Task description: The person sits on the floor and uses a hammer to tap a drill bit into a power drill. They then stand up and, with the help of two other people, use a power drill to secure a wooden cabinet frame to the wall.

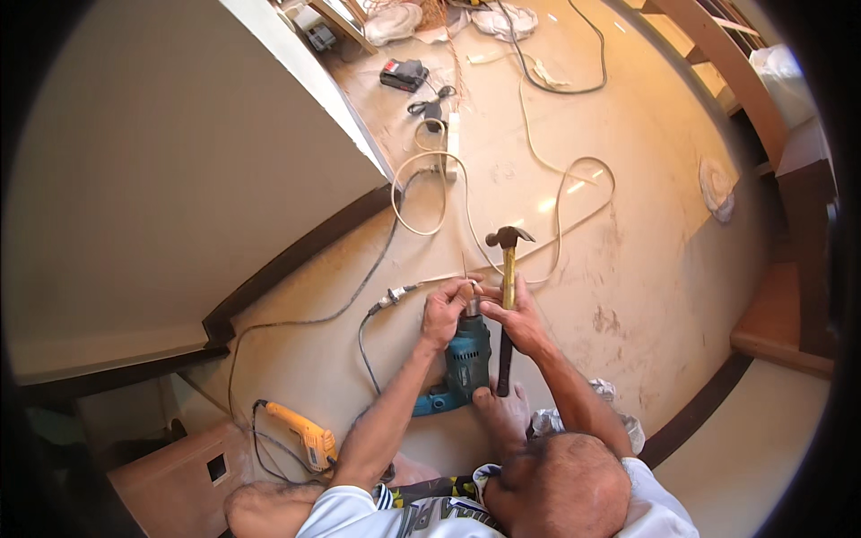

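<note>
A teal corded power drill (468, 360) is between my forearms, its chuck (473, 307) pointing away from me. The fingers of my left hand (443, 314) are closed at the chuck's front, where a thin drill bit (465, 264) sticks out. My right hand (520, 321) is on the chuck's right side, its thumb stretched toward it. Through that hand runs the handle of a claw hammer (508, 269), yellow above and black below, its head pointing away. A bare foot (504, 414) is next to the handle's lower end. My fingers partly hide the bit.
A yellow power tool (307, 438) lies at lower left. Pale cable (563, 224) loops across the floor by a white power strip (452, 143). A black and red battery pack (404, 74) sits farther off. A dark-edged panel (296, 260) stands left; wooden shelving (798, 224) stands right.
</note>
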{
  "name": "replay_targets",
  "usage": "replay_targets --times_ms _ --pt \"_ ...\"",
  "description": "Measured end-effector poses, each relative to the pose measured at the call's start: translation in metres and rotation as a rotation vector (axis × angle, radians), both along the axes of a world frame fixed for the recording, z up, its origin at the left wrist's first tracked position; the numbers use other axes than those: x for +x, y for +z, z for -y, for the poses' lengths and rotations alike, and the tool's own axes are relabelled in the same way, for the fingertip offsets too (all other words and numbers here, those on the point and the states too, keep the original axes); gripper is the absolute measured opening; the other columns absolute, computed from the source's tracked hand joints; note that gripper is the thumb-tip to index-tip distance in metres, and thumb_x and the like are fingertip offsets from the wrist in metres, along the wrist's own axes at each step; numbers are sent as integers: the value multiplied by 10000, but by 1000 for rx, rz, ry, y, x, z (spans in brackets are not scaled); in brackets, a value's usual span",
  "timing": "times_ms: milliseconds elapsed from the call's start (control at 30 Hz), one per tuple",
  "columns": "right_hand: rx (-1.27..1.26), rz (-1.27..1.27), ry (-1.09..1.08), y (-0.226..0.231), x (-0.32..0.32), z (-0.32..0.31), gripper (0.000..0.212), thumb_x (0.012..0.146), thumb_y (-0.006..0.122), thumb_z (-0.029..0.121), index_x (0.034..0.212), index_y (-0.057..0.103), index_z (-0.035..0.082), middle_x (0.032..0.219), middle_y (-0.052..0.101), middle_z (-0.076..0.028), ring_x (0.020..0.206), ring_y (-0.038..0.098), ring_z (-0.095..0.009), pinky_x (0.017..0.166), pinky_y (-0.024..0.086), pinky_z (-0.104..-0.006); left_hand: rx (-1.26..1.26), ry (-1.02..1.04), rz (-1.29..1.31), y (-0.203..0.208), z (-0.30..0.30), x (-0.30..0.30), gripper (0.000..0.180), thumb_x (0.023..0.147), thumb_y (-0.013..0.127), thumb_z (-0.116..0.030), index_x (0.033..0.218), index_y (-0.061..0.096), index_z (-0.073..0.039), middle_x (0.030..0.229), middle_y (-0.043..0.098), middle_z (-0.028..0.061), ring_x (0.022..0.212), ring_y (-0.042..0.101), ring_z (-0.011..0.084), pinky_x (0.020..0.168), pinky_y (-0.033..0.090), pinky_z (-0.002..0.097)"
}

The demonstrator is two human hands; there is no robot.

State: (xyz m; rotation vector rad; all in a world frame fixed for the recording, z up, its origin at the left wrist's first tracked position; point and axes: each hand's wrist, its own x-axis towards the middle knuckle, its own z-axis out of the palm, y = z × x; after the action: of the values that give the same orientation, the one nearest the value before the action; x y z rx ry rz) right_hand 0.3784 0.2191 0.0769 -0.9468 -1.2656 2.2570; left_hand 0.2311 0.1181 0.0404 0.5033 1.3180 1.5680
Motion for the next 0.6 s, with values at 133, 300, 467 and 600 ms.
replay_targets --times_ms 133,300,467,600 --pt "-148 -86 92 -34 -5 6 600 935 779 98 1414 418 82 1177 648 -75 1092 650 -173 909 555 -333 -106 -40 24 6 8 -9 206 1025 675 -212 1095 763 -39 1022 703 -21 924 625 82 873 514 268" --pt "-198 -69 91 -8 -8 1 664 873 780 6 1412 406 111 1197 639 -118 1037 665 -177 851 580 -364 0 8 252 7 -6 -13 282 1076 620 -274 1156 714 -21 1272 730 142 1101 686 171 976 556 357" --pt "68 165 -20 -11 -16 12 691 732 899 86 1308 519 59 1075 649 -79 971 655 -166 824 569 -329 -3 12 310 11 -11 -9 288 1071 616 -252 1196 705 -8 1288 720 153 1165 681 211 985 590 378" --pt "268 305 -53 -1 -22 18 710 657 939 157 1252 572 34 1075 655 -74 959 655 -181 843 563 -337 -3 14 306 10 -9 -7 273 1059 637 -234 1163 722 3 1307 708 156 1130 694 210 945 617 373"
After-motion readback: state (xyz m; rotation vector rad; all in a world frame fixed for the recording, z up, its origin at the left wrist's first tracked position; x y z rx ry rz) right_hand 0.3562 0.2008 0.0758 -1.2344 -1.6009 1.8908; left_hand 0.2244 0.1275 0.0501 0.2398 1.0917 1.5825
